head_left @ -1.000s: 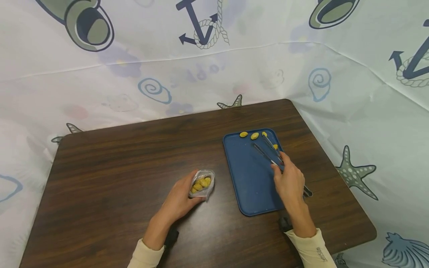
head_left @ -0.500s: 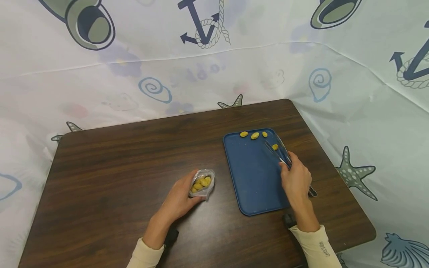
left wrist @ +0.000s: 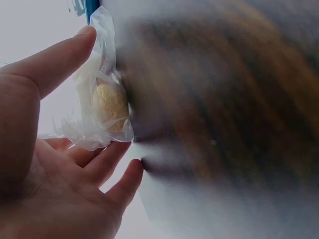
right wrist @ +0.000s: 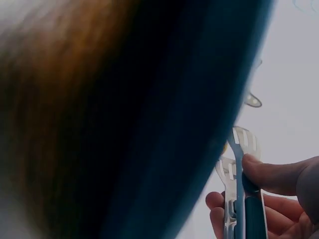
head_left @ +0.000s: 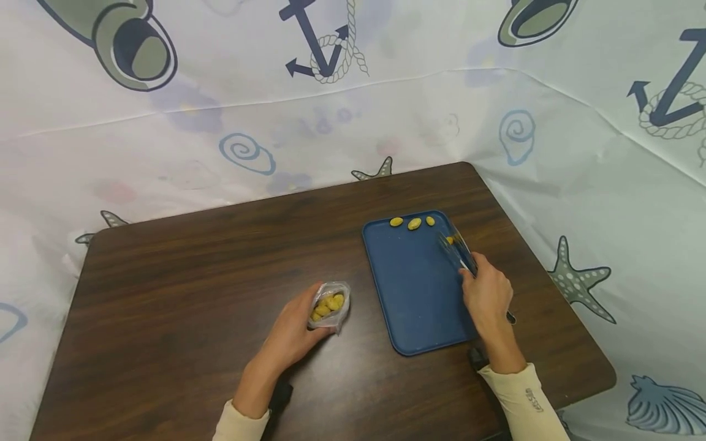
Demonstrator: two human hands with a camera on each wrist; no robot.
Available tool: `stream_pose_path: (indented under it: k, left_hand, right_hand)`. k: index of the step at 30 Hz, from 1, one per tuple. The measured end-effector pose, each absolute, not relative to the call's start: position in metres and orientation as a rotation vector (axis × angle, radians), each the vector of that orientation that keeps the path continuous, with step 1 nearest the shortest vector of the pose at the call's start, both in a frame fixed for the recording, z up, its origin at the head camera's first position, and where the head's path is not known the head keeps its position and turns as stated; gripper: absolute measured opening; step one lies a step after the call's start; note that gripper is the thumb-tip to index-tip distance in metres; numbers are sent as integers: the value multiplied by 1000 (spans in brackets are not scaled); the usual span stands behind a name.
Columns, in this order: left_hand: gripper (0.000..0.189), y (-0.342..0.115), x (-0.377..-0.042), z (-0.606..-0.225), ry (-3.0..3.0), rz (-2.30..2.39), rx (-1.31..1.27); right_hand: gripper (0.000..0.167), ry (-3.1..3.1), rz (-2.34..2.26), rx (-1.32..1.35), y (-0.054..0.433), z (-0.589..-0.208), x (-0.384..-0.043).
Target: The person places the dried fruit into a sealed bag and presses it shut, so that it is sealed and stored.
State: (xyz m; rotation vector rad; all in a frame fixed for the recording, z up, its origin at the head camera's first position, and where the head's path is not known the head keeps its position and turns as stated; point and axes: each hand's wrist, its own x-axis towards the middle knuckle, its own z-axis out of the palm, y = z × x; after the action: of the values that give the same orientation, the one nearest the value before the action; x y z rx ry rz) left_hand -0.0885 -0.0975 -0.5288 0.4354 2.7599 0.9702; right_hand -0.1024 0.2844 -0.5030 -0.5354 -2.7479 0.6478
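My left hand (head_left: 292,327) holds a small clear plastic bag (head_left: 346,309) on the table, thumb on one side and fingers on the other. Inside its open mouth lie several wrinkled yellow oval pieces (head_left: 331,303); one yellow piece (left wrist: 109,104) shows through the plastic in the left wrist view. My right hand (head_left: 488,291) grips metal tongs (head_left: 466,262) with dark handle grips (right wrist: 255,216) and slotted ends. Over the far right of a blue tray (head_left: 413,294), the tong ends stand on either side of a yellow piece (head_left: 450,240), partly covering it.
Along the tray's far edge lie three more pieces: a left one (head_left: 396,222), a middle one (head_left: 414,224) and a right one (head_left: 430,220). The brown wood-grain table (head_left: 193,294) meets a patterned white sheet (head_left: 309,135) behind and at the right.
The tongs have left the third piece at the tray's far edge and moved right to the one below it. Their ends have drawn closer about it. The left hand keeps its hold.
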Motion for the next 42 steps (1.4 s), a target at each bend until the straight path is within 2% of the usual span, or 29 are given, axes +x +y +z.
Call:
stream_pose_path:
  k: [11, 42]
  left_hand:
    - [95, -97, -88, -532, 2764, 963, 422]
    - [95, -99, -90, -533, 2756, 949, 418]
  right_hand:
    - [32, -2727, 616, -467, 291, -510, -99]
    - [30, -2611, 652, -267, 265, -491, -87]
